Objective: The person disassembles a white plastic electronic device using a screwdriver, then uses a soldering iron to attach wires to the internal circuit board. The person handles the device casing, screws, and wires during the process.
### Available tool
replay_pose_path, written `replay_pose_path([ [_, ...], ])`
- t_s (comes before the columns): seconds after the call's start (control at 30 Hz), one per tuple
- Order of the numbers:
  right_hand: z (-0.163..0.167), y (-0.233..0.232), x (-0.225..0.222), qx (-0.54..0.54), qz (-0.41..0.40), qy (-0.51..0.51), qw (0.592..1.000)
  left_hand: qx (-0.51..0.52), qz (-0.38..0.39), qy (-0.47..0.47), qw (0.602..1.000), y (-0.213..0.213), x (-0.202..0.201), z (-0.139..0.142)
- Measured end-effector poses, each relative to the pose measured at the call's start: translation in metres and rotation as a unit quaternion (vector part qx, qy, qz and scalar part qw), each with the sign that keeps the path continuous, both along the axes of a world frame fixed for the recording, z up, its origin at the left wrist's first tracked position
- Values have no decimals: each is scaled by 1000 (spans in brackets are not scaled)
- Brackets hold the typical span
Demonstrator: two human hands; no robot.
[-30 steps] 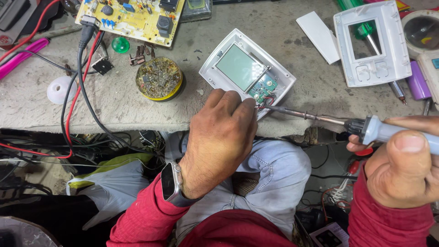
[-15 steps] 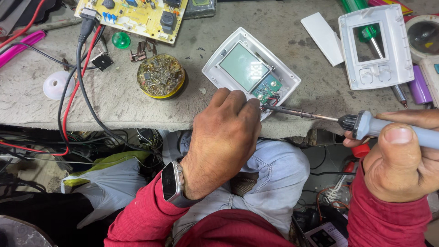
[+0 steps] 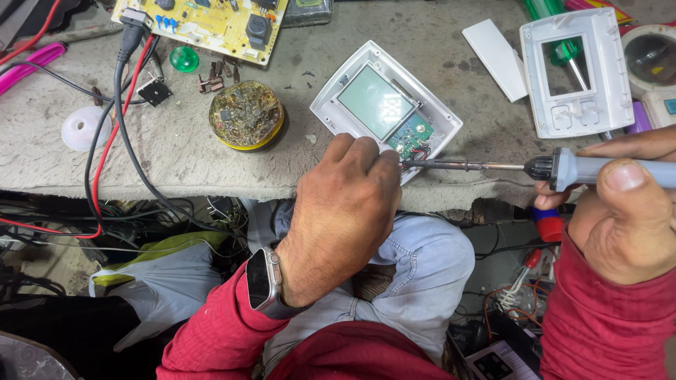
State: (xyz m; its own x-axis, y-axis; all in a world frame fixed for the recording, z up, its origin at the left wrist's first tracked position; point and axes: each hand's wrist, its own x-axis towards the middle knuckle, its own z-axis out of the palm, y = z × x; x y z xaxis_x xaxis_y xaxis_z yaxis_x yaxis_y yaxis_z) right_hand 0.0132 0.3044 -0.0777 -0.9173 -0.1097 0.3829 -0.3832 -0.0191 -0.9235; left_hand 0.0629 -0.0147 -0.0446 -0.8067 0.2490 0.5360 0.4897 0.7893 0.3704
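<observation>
Your bench [image 3: 211, 158] is a worn, grey, cloth-like surface with a ragged front edge, and below it hangs a tangle of wires above a dark, cluttered floor. On the bench lie a yellow circuit board [image 3: 204, 21], a round tin [image 3: 246, 115] crusted with flux and solder scraps, a white plastic front cover [image 3: 577, 74] with a window opening, and a flat white panel [image 3: 496, 48].

The far right edge cuts off a magnifier and small gadgets, so you cannot make them out fully. Your left hand [image 3: 345, 211] hides the near corner of the opened white device [image 3: 384, 105], and whatever its fingertips pinch there is too small to tell; the fingers are pressed together against that corner. A dark watch [image 3: 260, 281] sits on that wrist.

The device is a white plastic shell, tilted diagonally at the bench's front edge, with a pale grey screen and a small green board [image 3: 410, 134] exposed beside it. Your right hand [image 3: 620, 218] is closed around the grey handle of the soldering iron [image 3: 493, 166], whose thin metal shaft lies level with its tip at the green board, just beside your left fingertips. Both sleeves are red knit.
</observation>
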Motion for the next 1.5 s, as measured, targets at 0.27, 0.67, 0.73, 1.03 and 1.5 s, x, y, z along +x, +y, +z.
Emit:
replay_pose_path([
  [0.27,-1,0,2,-24,32,30,999,-3,6,8,1000,1,0,-3],
  [0.67,6,2,-4,4,71,70,995,14,5,3,1000,1,0,-3],
  [0.73,7,2,-5,-7,78,71,994,12,3,2,1000,0,0,-3],
  [1.03,16,4,-5,15,79,29,996,15,-3,5,1000,0,0,-1],
  [1.5,21,1,1,-20,70,41,996,16,-6,2,1000,0,0,1],
])
